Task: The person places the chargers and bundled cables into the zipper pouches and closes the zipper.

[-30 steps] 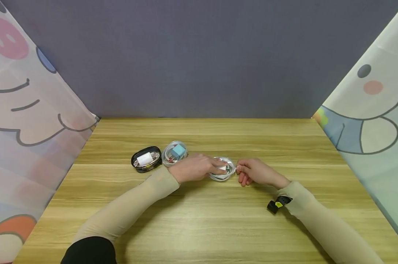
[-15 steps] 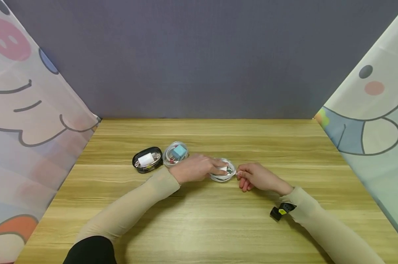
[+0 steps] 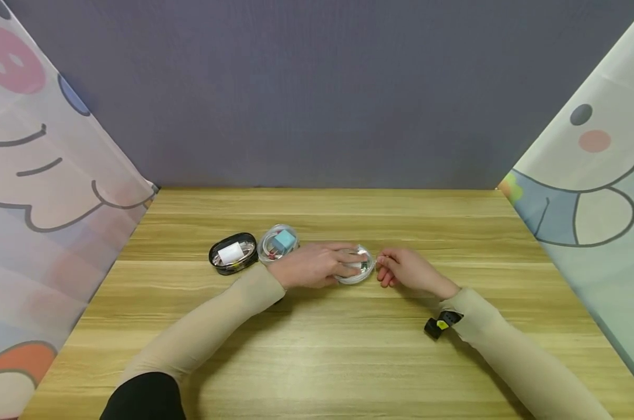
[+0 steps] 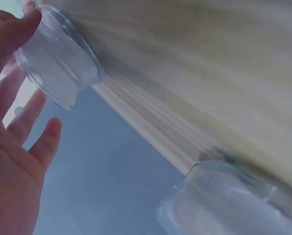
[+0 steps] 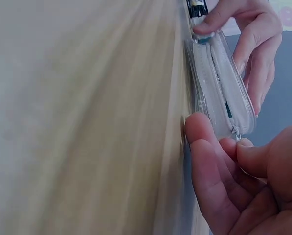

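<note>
A round clear zip pouch (image 3: 367, 269) lies mid-table, part of its contents hidden under fingers. My left hand (image 3: 314, 265) holds it from the left, fingers over its top; the left wrist view shows the thumb against the pouch's side (image 4: 57, 58). On the pouch's right side, my right hand (image 3: 408, 271) pinches the zipper pull (image 5: 237, 135) between thumb and index finger. In the right wrist view the white zipper (image 5: 216, 73) runs along the pouch's side, with a narrow gap between its two bands near the pull.
Left of my hands stand a second clear pouch (image 3: 267, 245) with a light-blue charger plug (image 3: 284, 240) and a black-rimmed pouch (image 3: 219, 269) with a white charger plug (image 3: 230, 252). A grey panel (image 3: 317, 93) rises behind the wooden table (image 3: 317, 361).
The right hand, at the zipper pull, has shifted slightly up since half a second ago. More of the left hand's fingers now spread over the pouch, which has tilted a little.
</note>
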